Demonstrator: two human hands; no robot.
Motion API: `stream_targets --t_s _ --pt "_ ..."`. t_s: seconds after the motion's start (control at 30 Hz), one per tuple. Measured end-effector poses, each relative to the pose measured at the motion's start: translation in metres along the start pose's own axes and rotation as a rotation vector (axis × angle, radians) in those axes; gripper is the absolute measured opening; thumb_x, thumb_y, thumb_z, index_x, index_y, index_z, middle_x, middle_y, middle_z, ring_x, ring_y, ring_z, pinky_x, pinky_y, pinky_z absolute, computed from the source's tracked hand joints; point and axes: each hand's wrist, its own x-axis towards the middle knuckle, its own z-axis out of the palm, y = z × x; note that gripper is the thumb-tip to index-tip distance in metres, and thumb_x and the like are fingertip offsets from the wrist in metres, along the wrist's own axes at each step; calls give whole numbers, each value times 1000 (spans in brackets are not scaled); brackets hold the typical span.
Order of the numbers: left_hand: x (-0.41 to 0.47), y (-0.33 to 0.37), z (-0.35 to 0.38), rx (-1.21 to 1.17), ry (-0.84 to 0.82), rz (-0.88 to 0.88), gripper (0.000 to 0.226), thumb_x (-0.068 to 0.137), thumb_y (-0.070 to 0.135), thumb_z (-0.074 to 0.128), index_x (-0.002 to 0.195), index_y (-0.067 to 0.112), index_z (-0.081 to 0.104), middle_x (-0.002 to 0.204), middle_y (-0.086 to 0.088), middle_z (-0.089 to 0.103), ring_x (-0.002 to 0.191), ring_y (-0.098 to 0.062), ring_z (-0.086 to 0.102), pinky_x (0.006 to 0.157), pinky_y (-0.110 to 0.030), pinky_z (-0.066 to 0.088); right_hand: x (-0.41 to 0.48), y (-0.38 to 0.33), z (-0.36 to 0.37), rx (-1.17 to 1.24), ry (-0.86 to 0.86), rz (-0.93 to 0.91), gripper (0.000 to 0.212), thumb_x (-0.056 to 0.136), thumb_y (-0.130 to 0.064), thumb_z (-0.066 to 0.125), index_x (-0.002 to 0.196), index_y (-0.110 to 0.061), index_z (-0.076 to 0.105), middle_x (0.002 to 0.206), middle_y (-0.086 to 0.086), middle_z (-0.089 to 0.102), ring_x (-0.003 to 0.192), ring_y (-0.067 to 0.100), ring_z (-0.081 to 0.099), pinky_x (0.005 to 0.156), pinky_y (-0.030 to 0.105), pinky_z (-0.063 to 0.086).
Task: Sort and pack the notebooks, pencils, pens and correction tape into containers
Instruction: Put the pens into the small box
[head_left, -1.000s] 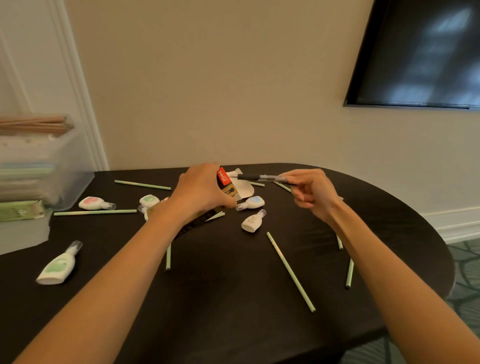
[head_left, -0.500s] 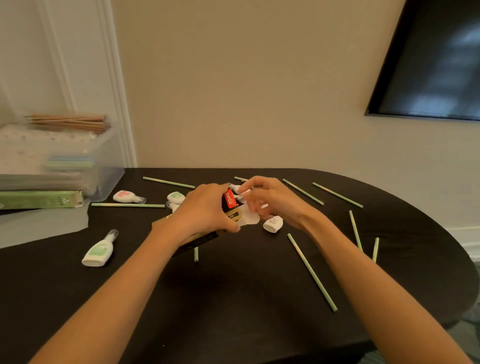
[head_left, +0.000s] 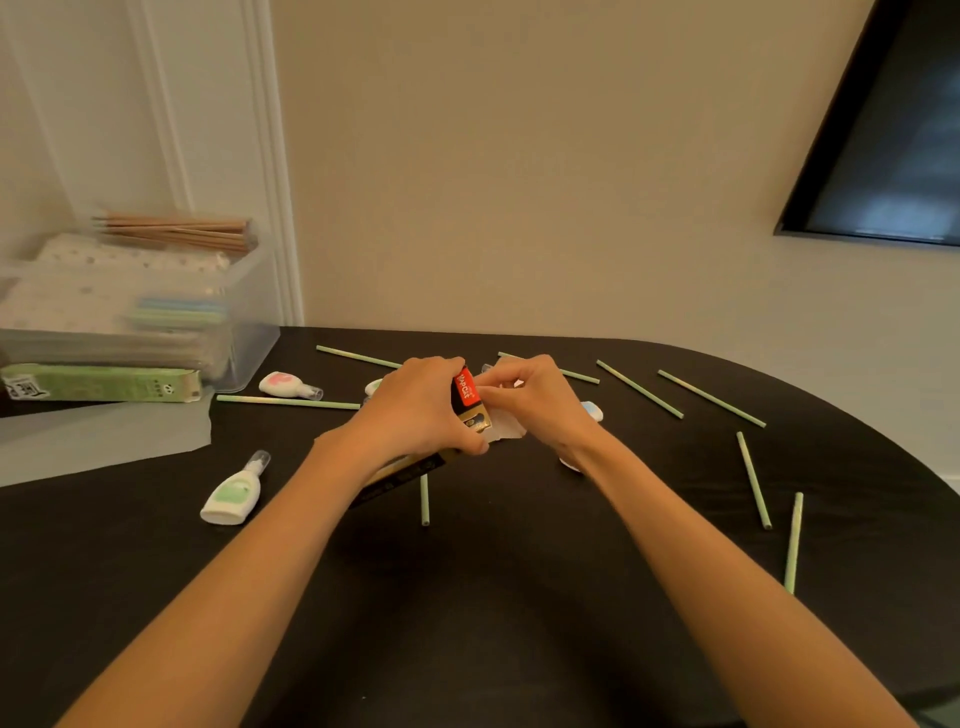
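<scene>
box (head_left: 470, 402) between left hand (head_left: 415, 410) and right hand (head_left: 540, 402), mid-table (head_left: 519, 597); bin (head_left: 244, 312) far left; loose pencils (head_left: 639, 388) right; correction tape (head_left: 232, 492) front-left

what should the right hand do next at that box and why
Probably fold the white flap shut with the right hand: the left hand grips the black box steady, and the right fingers pinch at its open end, beside the flap. What they pinch is hidden.

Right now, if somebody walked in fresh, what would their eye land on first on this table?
Mid-table, the left hand grips a slim black-and-gold cardboard box with a red label while the right hand pinches at its open end. Around them, thin pale green pencils lie scattered over the black oval table; a clear plastic bin of notebooks stands far left.
</scene>
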Motion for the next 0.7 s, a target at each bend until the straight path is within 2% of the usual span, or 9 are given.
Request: stream_targets --t_s 0.13,0.2,0.27,0.37,0.43,0.47,0.53,0.6,0.7 --pt "17 -6 2 -13 -10 -60 82 72 40 75 139 14 37 134 -4 48 122 -22 44 96 -33 40 14 7 -9 49 -45 49 15 88 -14 61 98 -19 71 100 4 64 88 11 52 77 21 43" --pt "28 -9 3 -4 -1 -96 79 73 39 74 138 12 37 133 -5 48 122 -22 44 95 -34 41 25 20 -20 174 94 116 20 91 -11 56 105 -15 70 100 -3 64 90 4 56 74 13 45" --pt "40 -12 5 13 10 -128 82 73 40 74 139 11 34 137 -6 45 126 -23 41 98 -36 40 43 47 -35 208 280 258 23 91 -6 53 105 -11 70 97 -2 65 87 5 57 76 16 47" --pt "58 -15 10 9 28 -162 84 72 41 75 139 10 34 138 -6 45 127 -24 41 99 -37 39 68 99 -49 -78 334 506 18 87 -4 52 88 -2 70 90 12 67 76 15 55 73 28 51" --pt "70 -16 13 10 32 -172 83 73 40 75 139 11 33 139 -6 45 127 -24 41 99 -37 39 80 123 -51 -324 257 590 20 87 -8 54 70 -2 63 71 12 58 63 16 47 57 25 42" --pt "75 -17 15 11 34 -172 82 74 39 74 139 11 33 139 -7 44 128 -24 41 99 -37 39 85 132 -50 -424 225 605 21 87 -12 56 67 -5 59 69 10 54 66 18 47 57 26 42" --pt "86 -17 18 11 36 -165 82 75 39 73 140 11 32 139 -6 44 128 -24 40 100 -37 39 96 144 -46 -598 183 604 22 88 -27 59 75 -8 58 86 11 56 91 25 50 75 33 47" --pt "93 -17 20 -3 37 -159 81 76 39 73 140 11 32 140 -6 43 129 -24 39 100 -37 38 102 148 -42 -730 153 613 27 88 -34 59 97 -8 61 112 12 55 117 28 42 93 38 42" --pt "102 -21 21 -4 39 -153 83 76 39 73 141 11 30 142 -7 41 131 -25 37 103 -38 37 108 155 -37 -832 104 641 34 91 -31 57 115 -7 57 127 13 51 123 29 39 99 38 35"
